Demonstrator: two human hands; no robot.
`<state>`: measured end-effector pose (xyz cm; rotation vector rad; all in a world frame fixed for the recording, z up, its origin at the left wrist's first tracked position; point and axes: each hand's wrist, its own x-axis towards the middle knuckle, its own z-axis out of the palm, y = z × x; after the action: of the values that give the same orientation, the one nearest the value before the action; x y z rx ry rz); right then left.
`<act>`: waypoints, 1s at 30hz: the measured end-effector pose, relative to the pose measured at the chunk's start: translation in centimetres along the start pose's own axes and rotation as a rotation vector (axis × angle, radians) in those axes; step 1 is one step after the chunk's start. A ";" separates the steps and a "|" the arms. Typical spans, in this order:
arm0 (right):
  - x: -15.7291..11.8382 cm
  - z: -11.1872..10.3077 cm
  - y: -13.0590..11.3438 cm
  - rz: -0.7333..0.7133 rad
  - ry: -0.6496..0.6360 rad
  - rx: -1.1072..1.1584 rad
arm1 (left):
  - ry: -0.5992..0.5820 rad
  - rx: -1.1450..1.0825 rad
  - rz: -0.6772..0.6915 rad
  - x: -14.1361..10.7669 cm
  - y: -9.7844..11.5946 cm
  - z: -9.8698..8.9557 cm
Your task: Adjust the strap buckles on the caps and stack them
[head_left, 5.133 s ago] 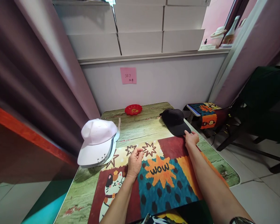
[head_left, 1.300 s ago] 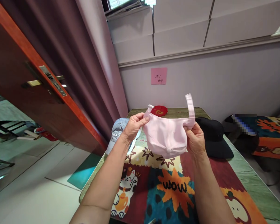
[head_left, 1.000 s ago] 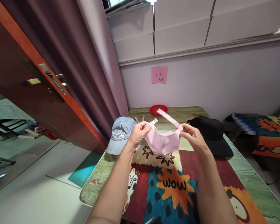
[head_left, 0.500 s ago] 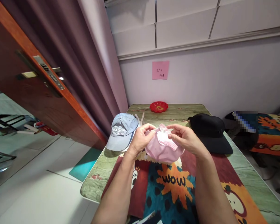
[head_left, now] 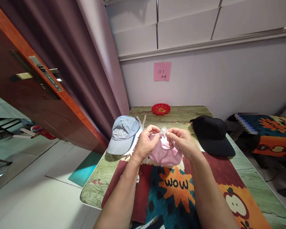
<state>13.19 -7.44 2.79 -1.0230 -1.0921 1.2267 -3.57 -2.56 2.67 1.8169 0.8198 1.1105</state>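
Both of my hands are at a pink cap [head_left: 165, 157] over the middle of the table, its back opening turned towards me. My left hand [head_left: 145, 143] is closed in a pinch on one side of its back strap, near a small shiny piece that looks like a buckle. With thumb and forefinger, my right hand [head_left: 183, 141] grips the other part of the strap [head_left: 164, 129], whose end sticks up between the hands. A light blue cap [head_left: 124, 133] with white lettering rests to the left. To the right lies a black cap [head_left: 211, 135], brim towards me.
A red scalloped dish [head_left: 160, 109] stands at the table's [head_left: 92, 190] back edge, below a pink note [head_left: 162, 71] on the wall. A colourful mat [head_left: 157, 197] covers the near part. The brown door [head_left: 62, 105] and purple curtain [head_left: 102, 63] are to the left.
My right hand has moved inward to the left, and its fingers have closed on the strap end. My left hand keeps its pinch; the view has shifted slightly.
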 end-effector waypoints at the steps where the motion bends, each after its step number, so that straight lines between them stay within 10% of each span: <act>1: 0.0 0.0 0.0 -0.003 0.005 -0.009 | -0.003 0.009 0.008 0.0 0.1 0.0; 16: 0.2 0.6 0.7 -0.069 0.115 -0.007 | 0.120 0.591 0.420 -0.5 1.6 1.1; 30: -0.4 0.5 0.1 -0.128 0.093 -0.103 | 0.120 0.608 0.462 -0.7 1.5 0.7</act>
<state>12.65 -7.86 2.81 -1.0613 -1.1398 1.0199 -3.04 -3.99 3.55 2.5588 0.8974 1.3656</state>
